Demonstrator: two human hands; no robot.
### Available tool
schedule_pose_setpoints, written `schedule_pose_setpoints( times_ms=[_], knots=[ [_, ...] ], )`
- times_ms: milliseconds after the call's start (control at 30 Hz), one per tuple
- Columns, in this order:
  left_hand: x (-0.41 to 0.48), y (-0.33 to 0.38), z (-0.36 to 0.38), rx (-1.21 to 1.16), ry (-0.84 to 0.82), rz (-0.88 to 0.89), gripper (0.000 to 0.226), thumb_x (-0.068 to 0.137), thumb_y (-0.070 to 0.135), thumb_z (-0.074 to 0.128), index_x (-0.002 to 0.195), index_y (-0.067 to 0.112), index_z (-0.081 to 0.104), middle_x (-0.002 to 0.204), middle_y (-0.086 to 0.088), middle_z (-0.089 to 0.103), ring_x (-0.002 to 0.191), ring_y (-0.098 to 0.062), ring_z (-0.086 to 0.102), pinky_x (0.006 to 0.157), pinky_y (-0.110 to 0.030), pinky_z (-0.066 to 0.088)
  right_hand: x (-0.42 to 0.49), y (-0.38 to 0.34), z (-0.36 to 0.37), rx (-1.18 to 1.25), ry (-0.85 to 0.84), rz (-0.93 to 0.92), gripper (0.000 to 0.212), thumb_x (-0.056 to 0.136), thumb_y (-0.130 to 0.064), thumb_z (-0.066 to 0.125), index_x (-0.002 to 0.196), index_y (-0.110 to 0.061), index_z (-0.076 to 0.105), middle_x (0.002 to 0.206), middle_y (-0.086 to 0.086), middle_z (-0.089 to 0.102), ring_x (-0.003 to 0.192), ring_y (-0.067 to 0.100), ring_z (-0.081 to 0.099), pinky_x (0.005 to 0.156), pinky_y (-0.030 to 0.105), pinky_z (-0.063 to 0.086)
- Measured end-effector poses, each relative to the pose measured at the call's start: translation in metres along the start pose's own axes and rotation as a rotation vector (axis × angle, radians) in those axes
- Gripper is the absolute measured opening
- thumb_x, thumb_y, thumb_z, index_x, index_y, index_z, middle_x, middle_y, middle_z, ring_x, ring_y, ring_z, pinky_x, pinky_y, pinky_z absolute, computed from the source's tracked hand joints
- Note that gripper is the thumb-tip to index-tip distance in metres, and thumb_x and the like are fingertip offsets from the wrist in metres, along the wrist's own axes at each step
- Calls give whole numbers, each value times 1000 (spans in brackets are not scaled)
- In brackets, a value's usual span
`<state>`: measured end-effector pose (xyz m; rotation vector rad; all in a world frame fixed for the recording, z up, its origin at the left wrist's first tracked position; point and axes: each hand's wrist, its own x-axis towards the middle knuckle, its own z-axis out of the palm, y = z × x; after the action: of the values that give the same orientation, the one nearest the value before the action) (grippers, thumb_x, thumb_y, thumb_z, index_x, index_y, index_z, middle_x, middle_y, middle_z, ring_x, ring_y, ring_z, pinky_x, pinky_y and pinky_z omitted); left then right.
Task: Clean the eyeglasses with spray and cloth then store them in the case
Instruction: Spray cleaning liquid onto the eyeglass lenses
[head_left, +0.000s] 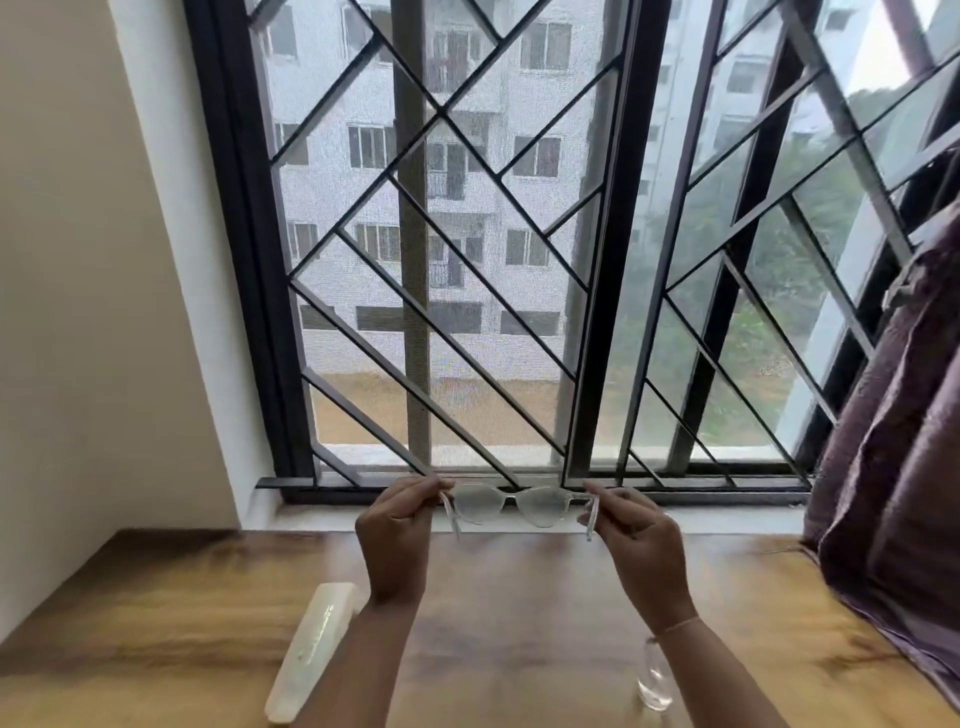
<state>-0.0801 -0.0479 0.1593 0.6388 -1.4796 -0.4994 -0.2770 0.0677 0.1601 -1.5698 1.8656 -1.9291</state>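
Note:
The clear-framed eyeglasses are held up in front of the window, temples unfolded toward me. My left hand pinches the left temple near the hinge, and my right hand pinches the right one. A pale, long glasses case lies on the wooden table under my left forearm. A small clear spray bottle lies on the table beside my right forearm, partly hidden by it. No cloth is visible.
A window with a dark metal grille fills the view behind the table. A purple curtain hangs at the right and spills onto the table edge. A cream wall stands at the left.

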Motion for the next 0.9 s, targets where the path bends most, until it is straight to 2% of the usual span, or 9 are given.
schedule_pose_setpoints(
  times_ms=[200,267,333,500,600,667,700,800,900],
  knots=[
    [-1,-3,0,-34,-30,-107,21,70,-3,68,73,16,76,74,12,73,72,-6,68,70,-22,54,3,-11,-4,49,-53,-92,30,67,-12,74,79,-40,74,78,-6,65,71,9,62,65,12,47],
    [-1,-3,1,-130,-85,-293,37,70,-15,66,67,21,74,68,11,72,67,-6,68,67,-20,54,1,-12,-8,8,-79,-132,42,64,0,77,76,-40,73,76,-5,65,67,9,63,62,17,49],
    [-2,-5,3,-206,-142,-466,42,71,-18,64,64,22,74,63,6,72,63,-6,67,64,-17,54,-4,-16,-10,-65,-86,-153,35,62,1,79,75,-30,74,75,-5,65,64,9,61,59,18,48],
    [-11,-1,11,28,-221,-591,20,71,-4,72,60,12,73,49,15,64,60,12,59,57,-5,41,-29,-22,-1,-189,-38,-104,9,58,-15,73,65,-21,73,72,-8,62,59,2,59,57,4,39],
    [-27,9,17,205,-116,-649,8,68,9,78,76,10,76,74,0,73,90,-6,65,69,-21,46,-44,-16,12,-241,-28,-27,9,56,-20,71,64,-21,72,70,-21,61,59,-7,55,56,-1,35],
    [-41,20,19,216,-73,-689,30,67,16,80,96,9,74,96,-4,74,95,-18,66,80,-28,49,-54,-11,20,-261,-34,12,19,54,-21,71,72,-26,70,58,-16,58,59,-5,54,55,0,34],
    [-48,28,20,192,-64,-685,33,66,19,81,97,11,74,97,-2,74,92,-17,67,81,-29,50,-58,-8,23,-278,-36,13,19,54,-21,71,72,-25,70,53,-12,56,59,-1,53,54,0,33],
    [-69,55,25,46,-187,-722,13,63,20,83,67,30,76,75,8,74,74,-1,66,71,-24,52,-69,-3,32,-344,-41,22,5,53,-17,71,58,-19,70,50,-5,55,60,7,52,52,9,36],
    [-86,63,28,-11,-290,-801,30,63,14,81,50,38,69,66,14,72,69,1,67,69,-23,53,-77,2,38,-410,-57,17,11,56,-13,67,48,-15,60,48,-8,44,54,12,48,44,19,33]
  ],
)
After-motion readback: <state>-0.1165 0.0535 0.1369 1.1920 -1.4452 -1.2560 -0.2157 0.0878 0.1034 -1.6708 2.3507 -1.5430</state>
